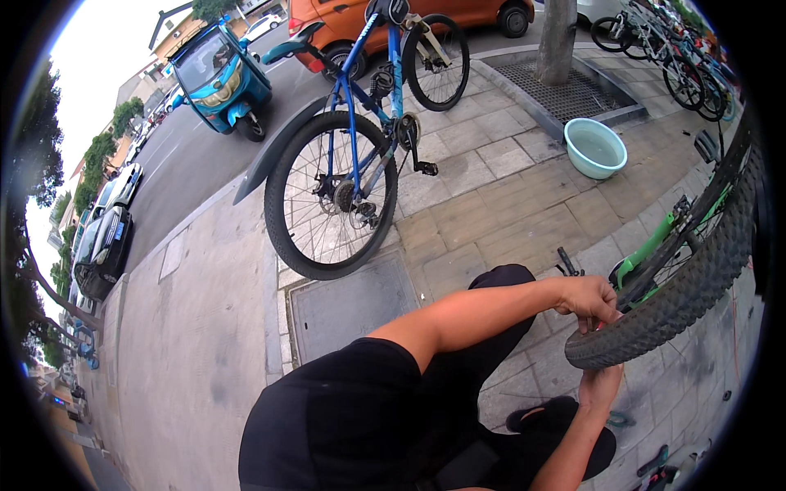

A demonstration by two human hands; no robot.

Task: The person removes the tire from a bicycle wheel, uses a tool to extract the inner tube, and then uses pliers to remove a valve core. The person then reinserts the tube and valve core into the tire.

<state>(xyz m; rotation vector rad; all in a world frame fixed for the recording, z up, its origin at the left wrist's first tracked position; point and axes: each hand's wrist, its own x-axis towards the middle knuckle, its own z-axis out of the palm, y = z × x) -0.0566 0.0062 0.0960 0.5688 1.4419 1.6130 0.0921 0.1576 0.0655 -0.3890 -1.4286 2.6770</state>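
Observation:
A bicycle wheel with a knobby black tyre (679,307) slants up across the right side, beside a bright green fork (651,250). My left hand (591,299) is closed in a pinch at the tyre's inner side, close to the rim. A small reddish bit (600,325) shows at its fingertips, too small to name. Below the tyre's near end, my right hand (602,386) reaches up against the tread from the other side. The tyre covers most of its fingers, so their grip is hidden.
A light-blue basin (596,149) of water stands by the tree grate (565,94). A blue bicycle (344,176) stands ahead to the left. Tools (655,462) lie on the paving at lower right. Vehicles, including a blue three-wheeler (217,78), line the road.

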